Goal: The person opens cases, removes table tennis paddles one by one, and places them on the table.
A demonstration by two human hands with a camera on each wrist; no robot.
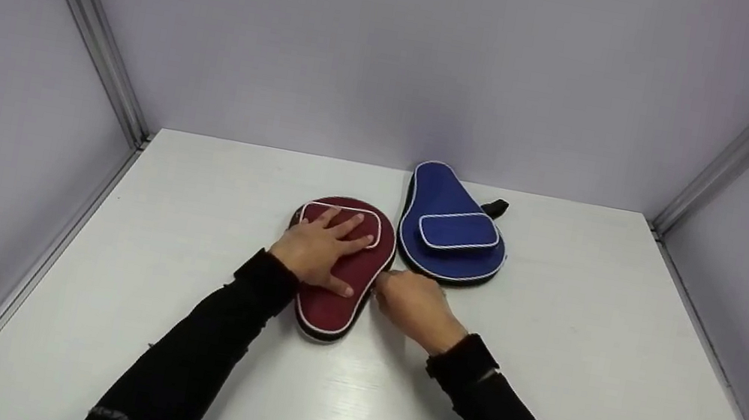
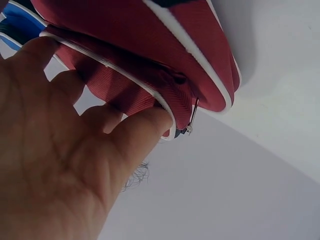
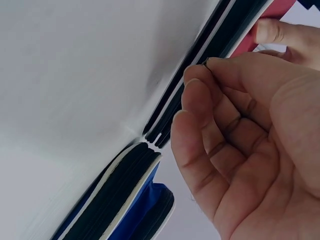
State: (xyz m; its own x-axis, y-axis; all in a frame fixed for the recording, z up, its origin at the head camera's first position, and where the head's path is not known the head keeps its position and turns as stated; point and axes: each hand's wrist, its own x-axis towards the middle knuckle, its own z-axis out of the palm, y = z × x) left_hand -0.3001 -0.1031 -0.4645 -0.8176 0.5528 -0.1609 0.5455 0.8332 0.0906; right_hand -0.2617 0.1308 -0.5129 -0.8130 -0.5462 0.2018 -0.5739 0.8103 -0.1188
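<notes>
A dark red table tennis bat case [image 1: 327, 312] with white piping lies flat, its rounded end away from me. My left hand [image 1: 316, 252] rests on top with fingers spread over the case's small pocket [image 2: 112, 82]. A metal zipper pull [image 2: 189, 129] hangs at one corner of that pocket. At the case's right side, my right hand [image 1: 417, 310] pinches a tiny zipper pull [image 3: 205, 63] between thumb and forefinger, mostly hidden by the fingertips. The black zipped side band [image 3: 235, 35] runs right beside these fingers.
A blue case [image 1: 444, 195] of the same shape, with its own pocket [image 1: 459, 230] and a black strap [image 1: 495, 208], lies just beyond on the right. Both are on a white table [image 1: 542, 390], with pale walls [image 1: 400, 55] at the back and sides.
</notes>
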